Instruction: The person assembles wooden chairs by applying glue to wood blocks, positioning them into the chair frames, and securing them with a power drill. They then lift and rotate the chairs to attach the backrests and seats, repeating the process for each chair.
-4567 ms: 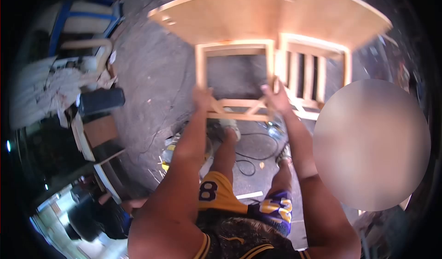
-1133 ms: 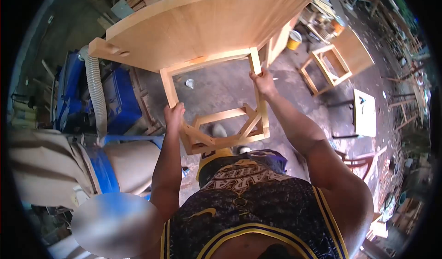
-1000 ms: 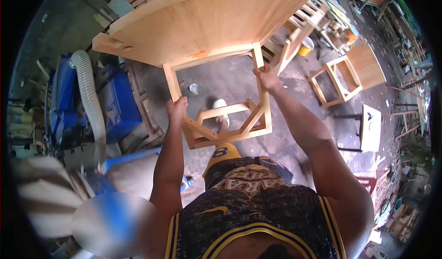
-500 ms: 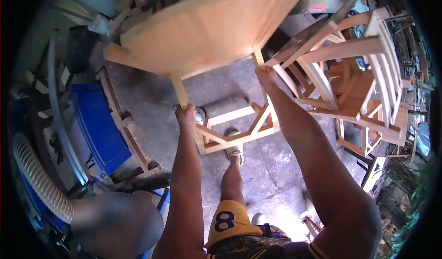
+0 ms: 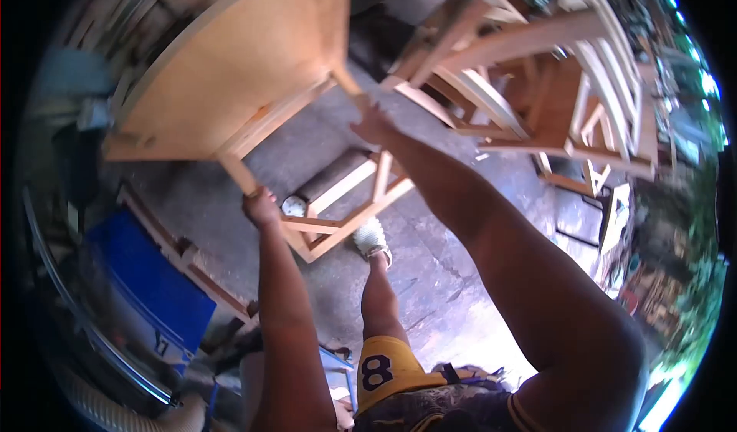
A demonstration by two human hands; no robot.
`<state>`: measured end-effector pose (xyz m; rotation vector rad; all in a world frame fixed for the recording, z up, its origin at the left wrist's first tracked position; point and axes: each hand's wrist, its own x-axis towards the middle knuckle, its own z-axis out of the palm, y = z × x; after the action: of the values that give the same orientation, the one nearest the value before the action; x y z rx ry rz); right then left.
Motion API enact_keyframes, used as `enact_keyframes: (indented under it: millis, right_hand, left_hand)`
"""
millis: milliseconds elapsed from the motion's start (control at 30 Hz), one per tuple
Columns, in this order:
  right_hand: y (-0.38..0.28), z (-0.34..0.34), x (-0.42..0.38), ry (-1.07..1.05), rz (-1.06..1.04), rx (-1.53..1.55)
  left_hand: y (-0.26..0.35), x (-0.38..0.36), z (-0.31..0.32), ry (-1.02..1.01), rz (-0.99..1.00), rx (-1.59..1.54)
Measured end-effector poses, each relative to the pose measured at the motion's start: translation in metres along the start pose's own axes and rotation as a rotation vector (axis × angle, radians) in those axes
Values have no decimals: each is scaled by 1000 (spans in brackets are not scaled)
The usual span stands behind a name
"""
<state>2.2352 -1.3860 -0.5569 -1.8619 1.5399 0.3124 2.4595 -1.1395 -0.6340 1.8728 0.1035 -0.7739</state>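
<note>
A pale wooden table (image 5: pixel 253 56), with a broad board and a braced lower frame (image 5: pixel 349 215), is tilted in front of me. My left hand (image 5: pixel 262 208) is closed round its near-left leg (image 5: pixel 239 172), below the board. On the other side, my right hand (image 5: pixel 374 122) is at the right leg (image 5: pixel 349 81), fingers over the wood and thumb out to the side, a little blurred. The lower frame hangs between my forearms, close by my shoe (image 5: pixel 371 236). A round pale disc (image 5: pixel 293 206) shows beside the left leg.
Stacked wooden chairs (image 5: pixel 530 86) with slatted backs stand close on the right. To the left lie a blue panel (image 5: pixel 150 278), a curved metal tube (image 5: pixel 100 340) and a ribbed hose (image 5: pixel 115 409). Wood pieces (image 5: pixel 123 17) are piled at the back left.
The table has swung left and tilted, its right side now nearer the middle of view. Both hands moved left with it, and my view has turned too.
</note>
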Motion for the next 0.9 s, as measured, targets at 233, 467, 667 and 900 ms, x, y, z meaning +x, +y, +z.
enact_keyframes:
  millis: [233,467,667,900]
  right_hand:
    - [171,5,-321,-49,-136,223]
    - [431,5,-770,-80,769,133]
    - [512,203,-1125,408,1261,527]
    - [437,428,-1298,475,1623,1129]
  left_hand:
    - [10,-99,-59,-285,456,818]
    - [-7,-292,-159,-683,662,1129]
    - [2,-481,-94,-847,875,1137]
    - [-82,-863,-2,-1285,1580,1349]
